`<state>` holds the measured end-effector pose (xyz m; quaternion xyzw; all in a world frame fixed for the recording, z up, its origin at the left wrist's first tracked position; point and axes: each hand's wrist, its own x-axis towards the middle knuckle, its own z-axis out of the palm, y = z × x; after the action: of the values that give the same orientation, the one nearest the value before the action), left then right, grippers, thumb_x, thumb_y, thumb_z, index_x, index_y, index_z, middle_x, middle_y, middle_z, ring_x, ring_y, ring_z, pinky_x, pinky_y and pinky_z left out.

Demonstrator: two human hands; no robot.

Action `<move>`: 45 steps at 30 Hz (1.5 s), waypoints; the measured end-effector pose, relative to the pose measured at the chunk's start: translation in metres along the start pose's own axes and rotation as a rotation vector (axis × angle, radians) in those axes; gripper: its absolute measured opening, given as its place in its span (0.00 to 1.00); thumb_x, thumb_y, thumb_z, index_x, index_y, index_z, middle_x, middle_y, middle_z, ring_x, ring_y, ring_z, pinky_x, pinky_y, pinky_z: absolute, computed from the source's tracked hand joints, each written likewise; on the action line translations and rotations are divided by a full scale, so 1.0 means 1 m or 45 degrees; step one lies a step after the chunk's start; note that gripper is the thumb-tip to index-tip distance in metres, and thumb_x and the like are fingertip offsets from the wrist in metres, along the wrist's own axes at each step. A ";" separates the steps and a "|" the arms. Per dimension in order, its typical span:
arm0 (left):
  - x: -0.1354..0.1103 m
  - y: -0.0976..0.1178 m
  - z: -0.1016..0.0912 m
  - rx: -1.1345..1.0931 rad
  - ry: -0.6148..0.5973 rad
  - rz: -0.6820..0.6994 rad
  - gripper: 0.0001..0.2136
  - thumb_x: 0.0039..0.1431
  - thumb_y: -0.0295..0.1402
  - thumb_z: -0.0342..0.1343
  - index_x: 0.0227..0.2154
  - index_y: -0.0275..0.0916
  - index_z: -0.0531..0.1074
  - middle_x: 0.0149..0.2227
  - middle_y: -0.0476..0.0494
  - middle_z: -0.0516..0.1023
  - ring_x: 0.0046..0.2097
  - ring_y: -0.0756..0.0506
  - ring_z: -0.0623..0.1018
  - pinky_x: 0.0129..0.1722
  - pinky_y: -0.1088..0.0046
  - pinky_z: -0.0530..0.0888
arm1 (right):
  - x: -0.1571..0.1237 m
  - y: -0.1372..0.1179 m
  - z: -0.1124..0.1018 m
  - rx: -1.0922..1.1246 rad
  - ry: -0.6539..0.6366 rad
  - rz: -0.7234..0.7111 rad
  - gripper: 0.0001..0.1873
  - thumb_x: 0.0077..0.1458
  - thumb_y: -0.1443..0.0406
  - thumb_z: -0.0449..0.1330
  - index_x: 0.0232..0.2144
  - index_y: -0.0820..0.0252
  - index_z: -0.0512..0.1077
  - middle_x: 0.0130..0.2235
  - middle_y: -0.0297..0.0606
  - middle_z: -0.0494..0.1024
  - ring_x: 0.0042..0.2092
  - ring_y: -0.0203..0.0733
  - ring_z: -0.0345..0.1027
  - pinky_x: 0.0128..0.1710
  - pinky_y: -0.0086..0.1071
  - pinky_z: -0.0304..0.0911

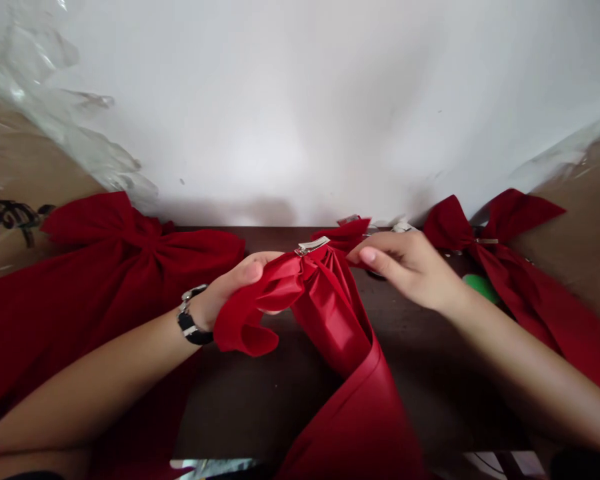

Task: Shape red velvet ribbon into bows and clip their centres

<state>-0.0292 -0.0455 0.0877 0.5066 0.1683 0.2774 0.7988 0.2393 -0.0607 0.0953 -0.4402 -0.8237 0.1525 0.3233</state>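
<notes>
A red fabric bow with long tails is held up over the dark table, its back side toward me. A silver metal hair clip lies across its gathered middle. My left hand, with a black-banded watch on the wrist, is closed round the bow's left loop; some fingers are hidden behind the cloth. My right hand pinches the bow's right side beside the clip, thumb and forefinger together. The tails hang down toward me past the table's front edge.
A large red bow lies at the left with its tails spread. Another red bow with a clip lies at the right, near a green round object. Behind the dark table rises a white wall; plastic-wrapped cardboard stands at the left.
</notes>
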 end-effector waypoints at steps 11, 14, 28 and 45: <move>-0.005 0.004 -0.001 0.552 -0.135 -0.010 0.30 0.47 0.26 0.64 0.56 0.40 0.64 0.49 0.42 0.76 0.47 0.45 0.77 0.44 0.74 0.74 | 0.001 0.002 -0.003 0.053 -0.207 0.136 0.25 0.62 0.49 0.49 0.27 0.61 0.71 0.27 0.36 0.74 0.29 0.37 0.66 0.31 0.30 0.61; -0.005 0.006 0.002 0.782 -0.258 -0.058 0.32 0.49 0.28 0.63 0.57 0.42 0.60 0.51 0.42 0.74 0.47 0.45 0.76 0.45 0.72 0.73 | 0.003 0.006 0.001 0.561 -0.368 0.051 0.28 0.59 0.44 0.49 0.40 0.62 0.73 0.37 0.39 0.78 0.38 0.40 0.71 0.40 0.32 0.66; -0.004 0.040 -0.008 1.385 0.313 -0.169 0.14 0.48 0.41 0.65 0.26 0.37 0.68 0.22 0.54 0.71 0.23 0.54 0.68 0.22 0.81 0.62 | -0.003 -0.004 0.020 1.149 -0.320 0.383 0.14 0.52 0.62 0.65 0.40 0.63 0.73 0.19 0.25 0.70 0.18 0.27 0.63 0.18 0.20 0.61; 0.009 -0.035 -0.001 0.234 0.138 -0.193 0.21 0.53 0.36 0.64 0.50 0.39 0.72 0.55 0.40 0.74 0.54 0.39 0.74 0.57 0.60 0.67 | -0.005 -0.015 0.048 1.762 0.144 0.537 0.16 0.55 0.62 0.61 0.47 0.54 0.71 0.40 0.34 0.81 0.45 0.41 0.75 0.48 0.37 0.70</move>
<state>-0.0133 -0.0508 0.0556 0.5477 0.2739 0.2267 0.7574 0.1995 -0.0718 0.0654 -0.2916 -0.4181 0.6749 0.5336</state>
